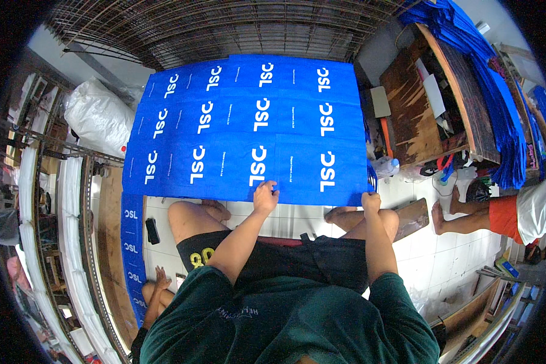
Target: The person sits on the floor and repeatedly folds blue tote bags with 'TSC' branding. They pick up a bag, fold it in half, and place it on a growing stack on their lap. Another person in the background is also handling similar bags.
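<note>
Blue fabric sheets [297, 167] with white print lie edge to edge in several rows on a raised surface in front of me. At the front edge of the nearest row, my left hand [264, 198] has its fingers curled and closed on the fabric, by one of the white prints. My right hand [372, 201] is closed on the front right corner of the same row. Between my hands the edge runs nearly straight. What lies under the sheets is hidden.
Dark wire mesh racks [224, 27] rise behind the sheets. A white plastic bundle [96, 115] stands at left, near shelves of white stacks [71, 200]. A phone [153, 231] lies below left. Other people's hand [162, 279] and legs [476, 217] show. A wooden cabinet [461, 79] stands right.
</note>
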Demonstrator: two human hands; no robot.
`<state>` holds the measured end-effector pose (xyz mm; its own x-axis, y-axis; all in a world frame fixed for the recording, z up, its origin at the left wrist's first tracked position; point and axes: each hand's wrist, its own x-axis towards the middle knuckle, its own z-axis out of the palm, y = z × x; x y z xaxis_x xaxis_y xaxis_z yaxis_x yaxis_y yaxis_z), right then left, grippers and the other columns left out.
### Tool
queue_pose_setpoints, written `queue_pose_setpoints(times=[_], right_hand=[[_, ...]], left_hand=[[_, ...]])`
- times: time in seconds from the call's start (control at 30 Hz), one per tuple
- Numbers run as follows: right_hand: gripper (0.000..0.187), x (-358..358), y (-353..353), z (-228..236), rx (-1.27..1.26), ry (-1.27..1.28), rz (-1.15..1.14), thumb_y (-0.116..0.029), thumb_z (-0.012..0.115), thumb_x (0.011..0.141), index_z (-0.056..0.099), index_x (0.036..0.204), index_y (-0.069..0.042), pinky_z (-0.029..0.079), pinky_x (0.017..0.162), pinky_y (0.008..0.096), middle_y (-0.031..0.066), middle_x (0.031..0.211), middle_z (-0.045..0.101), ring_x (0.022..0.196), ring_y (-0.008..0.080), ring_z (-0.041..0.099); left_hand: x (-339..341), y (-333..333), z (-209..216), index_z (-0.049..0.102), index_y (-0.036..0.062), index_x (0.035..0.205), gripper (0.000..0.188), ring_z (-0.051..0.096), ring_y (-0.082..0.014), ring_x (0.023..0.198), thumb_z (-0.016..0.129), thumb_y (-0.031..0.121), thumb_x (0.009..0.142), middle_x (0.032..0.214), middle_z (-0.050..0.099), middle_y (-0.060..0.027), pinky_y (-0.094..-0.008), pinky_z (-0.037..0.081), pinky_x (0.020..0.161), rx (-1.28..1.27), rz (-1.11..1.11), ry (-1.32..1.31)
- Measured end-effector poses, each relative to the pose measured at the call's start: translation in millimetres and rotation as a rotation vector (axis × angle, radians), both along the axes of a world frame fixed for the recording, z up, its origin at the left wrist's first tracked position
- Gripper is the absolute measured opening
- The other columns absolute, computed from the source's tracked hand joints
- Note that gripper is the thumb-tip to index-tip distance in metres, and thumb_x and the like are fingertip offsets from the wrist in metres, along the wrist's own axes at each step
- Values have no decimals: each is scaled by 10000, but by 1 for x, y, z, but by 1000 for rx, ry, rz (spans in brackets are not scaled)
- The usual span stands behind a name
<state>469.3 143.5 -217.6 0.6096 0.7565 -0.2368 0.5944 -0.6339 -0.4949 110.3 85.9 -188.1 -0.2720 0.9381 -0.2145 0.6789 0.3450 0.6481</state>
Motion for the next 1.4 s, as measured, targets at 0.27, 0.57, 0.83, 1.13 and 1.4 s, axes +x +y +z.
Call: queue_pose_setpoints(times=[0.27, 0.57, 0.83, 1.13, 1.4], right_hand=[[539, -51, -18, 103, 152, -514, 238, -190, 639, 611, 518, 1128, -101, 376, 894, 430, 160, 1067, 554, 1026, 336, 499], [473, -99, 107, 304, 1015, -303, 776, -103, 581, 698, 486, 1160, -75, 396, 850, 409, 147, 1053, 538, 985, 333, 495], [643, -168, 255, 475, 1032, -883, 807, -337, 606, 744, 347, 1312, -182, 314, 947, 558, 76, 1365, 347, 1277, 278, 288], [316, -179, 197, 434, 1087, -937, 805, -382, 440, 883, 598, 1035, -154, 419, 768, 420, 94, 951, 596, 872, 298, 561], [185, -115, 28, 209, 804, -748, 1144, -265, 592, 800, 575, 745, -89, 306, 747, 399, 85, 743, 548, 766, 267, 506]], left_hand=[[-8, -11, 32, 571, 100, 1026, 382, 589, -295, 835, 691, 258, 700, 916, 588, -124, -402, 488, 719, 63, 12, 110], [-6, -67, 148, 519, 61, 1137, 504, 583, -157, 793, 707, 294, 731, 893, 597, -66, -310, 478, 669, 169, -423, -534], [-29, -85, 76, 564, 78, 1047, 486, 615, -268, 715, 668, 424, 721, 790, 622, -106, -367, 482, 653, -149, -387, -194], [-33, -82, 60, 544, 128, 1081, 515, 588, -290, 834, 632, 482, 717, 826, 614, -108, -405, 451, 724, -131, -369, -197], [-34, -84, 75, 550, 128, 1088, 520, 554, -332, 970, 649, 465, 704, 971, 609, -154, -430, 418, 840, -203, -406, -232]])
